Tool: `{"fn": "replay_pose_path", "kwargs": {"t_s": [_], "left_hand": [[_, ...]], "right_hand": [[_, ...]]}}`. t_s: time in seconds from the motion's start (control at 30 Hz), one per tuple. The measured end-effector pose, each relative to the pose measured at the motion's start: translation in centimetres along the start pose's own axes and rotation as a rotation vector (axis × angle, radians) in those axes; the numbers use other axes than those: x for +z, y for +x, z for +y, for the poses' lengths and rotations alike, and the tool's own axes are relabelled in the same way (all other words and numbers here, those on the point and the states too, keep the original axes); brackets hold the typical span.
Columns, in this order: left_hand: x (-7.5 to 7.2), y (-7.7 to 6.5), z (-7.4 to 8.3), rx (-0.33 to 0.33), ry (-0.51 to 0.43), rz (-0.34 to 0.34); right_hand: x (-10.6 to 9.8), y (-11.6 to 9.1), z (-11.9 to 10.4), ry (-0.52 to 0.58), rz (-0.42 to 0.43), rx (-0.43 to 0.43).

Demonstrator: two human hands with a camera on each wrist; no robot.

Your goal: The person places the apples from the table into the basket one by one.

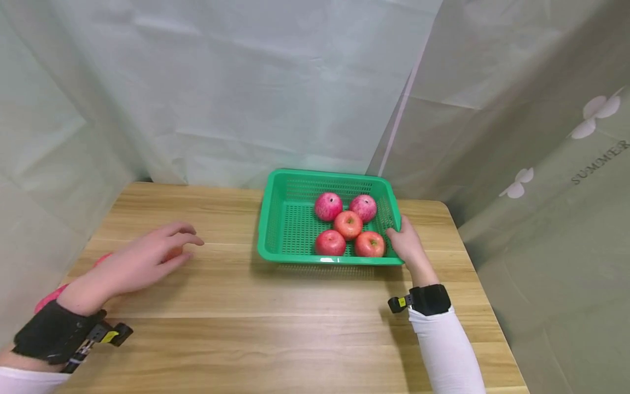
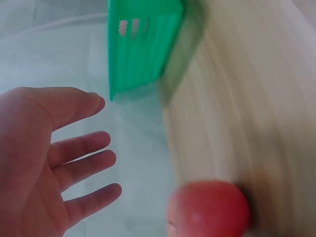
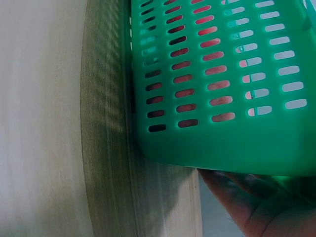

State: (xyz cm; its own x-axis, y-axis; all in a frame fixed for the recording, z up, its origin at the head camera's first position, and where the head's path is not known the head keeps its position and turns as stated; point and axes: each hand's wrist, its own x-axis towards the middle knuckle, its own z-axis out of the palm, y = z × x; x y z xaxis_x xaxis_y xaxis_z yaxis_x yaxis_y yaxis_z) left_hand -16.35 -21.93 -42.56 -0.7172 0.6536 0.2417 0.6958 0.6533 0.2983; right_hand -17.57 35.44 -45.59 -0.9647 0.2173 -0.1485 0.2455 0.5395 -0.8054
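— Item one?
— Left hand (image 1: pixel 143 260): fingers loosely spread, holding nothing, above the counter (image 1: pixel 275 339).
— Item two?
— Right hand (image 1: pixel 407 241), the nearer: grips the right rim of a green plastic basket (image 1: pixel 295 258).
— Bearing?
— Basket lies right of the left hand, well apart, long axis left-to-right; five red apples (image 1: pixel 348 225) inside, its left wall between them and that hand.
— Surroundings?
— One red apple (image 2: pixel 210 210) near the left hand; a red item (image 1: pixel 47 300), mostly hidden; grey sheet (image 1: pixel 246 109) behind.
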Motion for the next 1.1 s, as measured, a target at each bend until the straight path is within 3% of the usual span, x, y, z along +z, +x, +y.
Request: {"fn": "replay_pose_path", "kwargs": {"t_s": [0.33, 0.7, 0.93, 1.1], "left_hand": [[0.3, -2.5, -3.9, -0.196, -0.026, -0.019], [1.3, -2.7, -6.2, -0.277, 0.005, -0.108], [1.9, -2.6, -6.9, -0.346, -0.041, -0.196], [2.1, -2.3, -7.3, -0.349, -0.062, -0.227]], "right_hand": [[0.0, 0.0, 0.2, 0.007, 0.006, -0.009], [-0.1, 0.1, 0.0, 0.013, 0.008, -0.009], [0.1, 0.2, 0.0, 0.008, 0.003, -0.015], [0.0, 0.2, 0.1, 0.004, 0.010, -0.013]]}}
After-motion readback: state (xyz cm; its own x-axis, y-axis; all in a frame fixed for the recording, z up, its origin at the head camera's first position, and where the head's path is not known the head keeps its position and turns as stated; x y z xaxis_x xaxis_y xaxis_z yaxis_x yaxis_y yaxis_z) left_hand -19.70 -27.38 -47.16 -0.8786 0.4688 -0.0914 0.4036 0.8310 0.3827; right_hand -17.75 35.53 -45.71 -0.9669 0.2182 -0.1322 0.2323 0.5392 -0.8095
